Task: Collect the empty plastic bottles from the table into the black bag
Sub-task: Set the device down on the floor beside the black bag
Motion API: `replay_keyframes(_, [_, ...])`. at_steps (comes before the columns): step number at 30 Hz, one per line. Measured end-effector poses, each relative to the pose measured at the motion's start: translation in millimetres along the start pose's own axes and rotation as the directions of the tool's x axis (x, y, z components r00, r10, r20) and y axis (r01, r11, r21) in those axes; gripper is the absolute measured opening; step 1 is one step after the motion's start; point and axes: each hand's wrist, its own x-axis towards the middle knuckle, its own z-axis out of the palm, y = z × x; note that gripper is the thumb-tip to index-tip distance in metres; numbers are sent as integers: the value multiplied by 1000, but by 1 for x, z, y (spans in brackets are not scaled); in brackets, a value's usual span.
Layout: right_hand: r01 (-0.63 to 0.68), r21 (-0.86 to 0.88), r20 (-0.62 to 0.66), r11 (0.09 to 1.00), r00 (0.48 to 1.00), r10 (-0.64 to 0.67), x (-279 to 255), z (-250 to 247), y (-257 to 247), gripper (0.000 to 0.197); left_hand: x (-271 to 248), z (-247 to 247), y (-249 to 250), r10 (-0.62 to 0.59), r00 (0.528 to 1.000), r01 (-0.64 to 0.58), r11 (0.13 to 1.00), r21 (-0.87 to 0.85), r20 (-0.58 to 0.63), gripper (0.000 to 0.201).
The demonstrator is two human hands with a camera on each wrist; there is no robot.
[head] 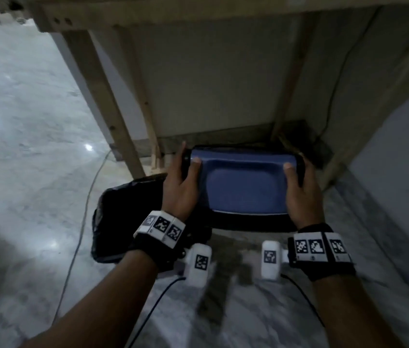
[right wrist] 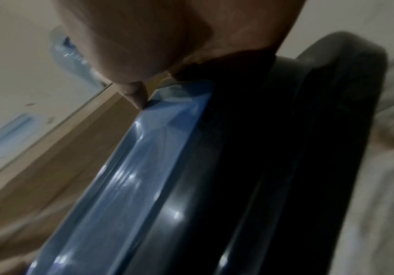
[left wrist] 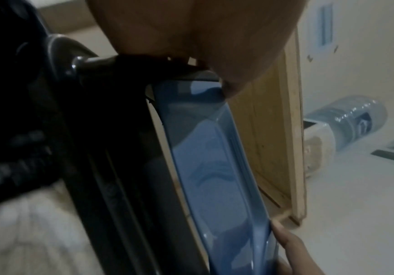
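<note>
The left hand [head: 182, 187] and right hand [head: 300, 192] grip the ends of a glossy blue rectangular tray [head: 244, 184]. It sits stacked on dark trays. A crinkled black bag [head: 125, 209] lies beside them on the marble floor [head: 22, 121].

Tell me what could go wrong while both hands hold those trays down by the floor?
The blue tray sits loose on the black tray; the left hand and right hand grip only the ends, so it might slide off if tilted. The wooden table leg is close and could get bumped. The black bag lies right by the left hand, and a cable runs on the floor, so either could snag.
</note>
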Motion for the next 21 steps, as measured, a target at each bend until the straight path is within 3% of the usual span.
replay_keyframes(5, [-159, -80, -158, 984, 977, 145, 7, -68, 67, 54, -10, 101, -22, 27, 985, -33, 999, 32, 173, 53])
replay_keyframes(9, [-299, -114, -212, 947, 939, 271, -7, -84, 136, 53, -32, 153, -83, -27, 958, -13, 990, 138, 284, 50])
replay_keyframes(12, [-433, -141, -170, 891, 897, 409, -27, -74, 189, 54, -56, 171, -144, -91, 929, 10, 975, 220, 359, 58])
replay_keyframes(17, [-548, -162, -89, 821, 837, 540, -66, -48, 263, 60, -95, 176, -244, -255, 868, 128, 944, 305, 426, 66])
replay_keyframes(21, [-613, -184, -45, 768, 786, 617, -89, -33, 299, 62, -115, 168, -278, -322, 839, 153, 913, 377, 438, 68])
